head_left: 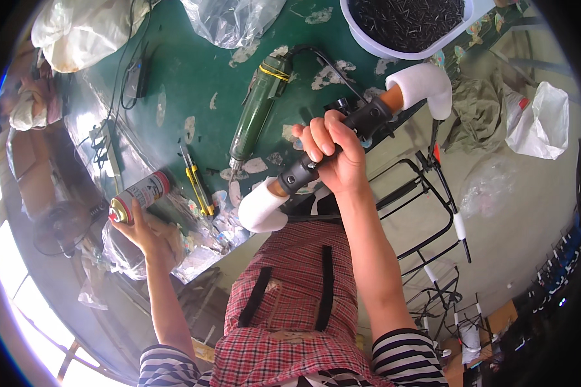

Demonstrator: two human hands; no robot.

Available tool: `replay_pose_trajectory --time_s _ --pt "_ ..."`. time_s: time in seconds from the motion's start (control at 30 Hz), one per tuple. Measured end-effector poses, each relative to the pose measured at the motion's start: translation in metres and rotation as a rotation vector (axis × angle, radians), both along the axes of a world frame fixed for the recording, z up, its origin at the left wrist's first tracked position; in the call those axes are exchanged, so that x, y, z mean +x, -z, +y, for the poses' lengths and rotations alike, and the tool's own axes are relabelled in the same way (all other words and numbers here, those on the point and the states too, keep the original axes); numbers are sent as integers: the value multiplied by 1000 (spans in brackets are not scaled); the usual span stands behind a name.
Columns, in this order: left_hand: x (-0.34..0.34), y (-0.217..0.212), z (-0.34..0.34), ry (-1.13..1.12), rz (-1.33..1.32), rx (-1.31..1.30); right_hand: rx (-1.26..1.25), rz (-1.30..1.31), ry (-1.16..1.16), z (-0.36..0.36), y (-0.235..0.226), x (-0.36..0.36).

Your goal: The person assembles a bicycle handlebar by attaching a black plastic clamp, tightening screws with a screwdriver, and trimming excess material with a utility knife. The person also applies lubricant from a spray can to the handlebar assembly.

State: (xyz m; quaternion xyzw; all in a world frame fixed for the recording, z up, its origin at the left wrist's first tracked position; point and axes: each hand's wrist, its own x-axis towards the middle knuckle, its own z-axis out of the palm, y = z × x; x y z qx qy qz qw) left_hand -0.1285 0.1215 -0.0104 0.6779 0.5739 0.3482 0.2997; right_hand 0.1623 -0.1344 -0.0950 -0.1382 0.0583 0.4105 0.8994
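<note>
My right hand (337, 155) is wrapped round the black middle of a handlebar (369, 118), which slants up to the right over the table's near edge. White foam-like wrapping covers both curved ends of the bar, with brown grip showing beside it. My left hand (137, 233) holds a red, white and gold aerosol can (142, 195) near its red-tipped end, at the table's left side. The can is tilted. Between the hands, a yellow-handled cutting tool (200, 191) and a green electric screwdriver (259, 109) with a yellow band lie on the table.
A pale tub (363, 42) full of small black screw-like pieces stands at the far right of the green table (200, 39). Clear plastic bags (232, 19) and a power strip (104, 149) lie about. Black metal frames (426, 187) stand on the right, near a white bag (541, 126).
</note>
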Motion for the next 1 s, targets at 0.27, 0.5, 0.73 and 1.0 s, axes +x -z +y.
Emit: replay_pose_trajectory --time_s 0.27,0.5,0.73,1.0 --pt "-48 -19 -35 166 281 282 -615 320 150 10 -43 -4" --pt "38 -33 -107 779 228 143 -10 -16 -94 -6 -2 4" --pt "126 -25 -138 1090 159 -134 -614 241 40 5 -33 -3" --pt "105 -35 -136 1048 161 -159 -481 195 -8 -1 -25 -2"
